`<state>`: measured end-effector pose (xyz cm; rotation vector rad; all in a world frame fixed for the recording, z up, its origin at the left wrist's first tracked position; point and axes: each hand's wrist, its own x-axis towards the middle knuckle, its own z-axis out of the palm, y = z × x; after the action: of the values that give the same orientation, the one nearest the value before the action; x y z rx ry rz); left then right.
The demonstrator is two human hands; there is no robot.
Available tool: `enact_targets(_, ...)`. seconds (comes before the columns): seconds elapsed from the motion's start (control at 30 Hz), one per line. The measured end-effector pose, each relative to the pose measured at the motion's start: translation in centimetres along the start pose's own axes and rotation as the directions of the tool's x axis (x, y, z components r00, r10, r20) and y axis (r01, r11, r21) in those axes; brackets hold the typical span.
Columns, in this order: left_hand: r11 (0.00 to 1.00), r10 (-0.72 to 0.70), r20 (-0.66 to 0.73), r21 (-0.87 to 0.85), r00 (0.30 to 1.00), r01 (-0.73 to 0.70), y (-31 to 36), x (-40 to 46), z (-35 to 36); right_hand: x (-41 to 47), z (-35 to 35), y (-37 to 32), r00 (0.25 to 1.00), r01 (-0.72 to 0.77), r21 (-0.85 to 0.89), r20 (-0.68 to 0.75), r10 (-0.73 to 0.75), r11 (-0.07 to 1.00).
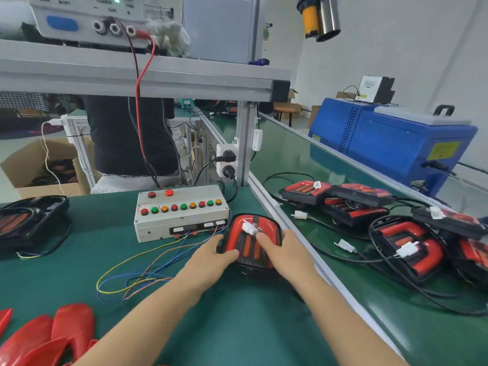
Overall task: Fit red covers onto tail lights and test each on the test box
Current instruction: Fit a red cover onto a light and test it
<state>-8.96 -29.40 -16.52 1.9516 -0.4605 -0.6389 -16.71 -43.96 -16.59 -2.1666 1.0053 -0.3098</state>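
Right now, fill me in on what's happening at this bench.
A person has both hands, left hand and right hand, on a tail light lying beside the test box. Its white connector rests loose on top, not plugged in. Spare red covers wait nearby; more tail lights sit on the conveyor.
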Motion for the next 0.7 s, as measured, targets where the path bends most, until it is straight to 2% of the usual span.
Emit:
enact_targets(0.1, 0.999, 0.009, 0.021, -0.053, 1.000, -0.008, -0.2, 0.2, 0.2, -0.4, -0.4, 0.5, 0.987, -0.098, 0.279, 0.147, 0.058, 0.955)
enact_targets(0.17, 0.996, 0.020, 0.025, -0.086, 0.999, -0.018, -0.2, 0.0, 0.1, -0.8, -0.3, 0.6, 0.977, -0.125, 0.392, 0.208, 0.044, 0.912)
enact_targets(0.3, 0.989, 0.012, 0.013, -0.149, 1.000, -0.010, -0.2, -0.3, 0.1, -1.6, 0.5, 0.7, 0.986, -0.043, 0.369, 0.168, -0.021, 0.928)
enact_targets(0.43, 0.980, -0.072, -0.040, -0.188, 0.997, 0.064, 0.5, 0.0, 0.3, -2.5, 1.1, 0.4, 0.993, -0.009, 0.421, 0.109, -0.041, 0.907)
enact_targets(0.57, 0.978, -0.159, -0.094, -0.152, 0.983, 0.144, 0.8, 1.3, 0.8, -2.7, 1.1, 0.7, 0.975, -0.005, 0.473, 0.196, -0.100, 0.881)
enact_targets(0.7, 0.986, -0.149, -0.127, -0.097, 0.981, 0.138, 0.3, 1.8, 1.5, -2.6, 0.8, 1.2, 0.955, -0.054, 0.520, 0.275, -0.108, 0.852)
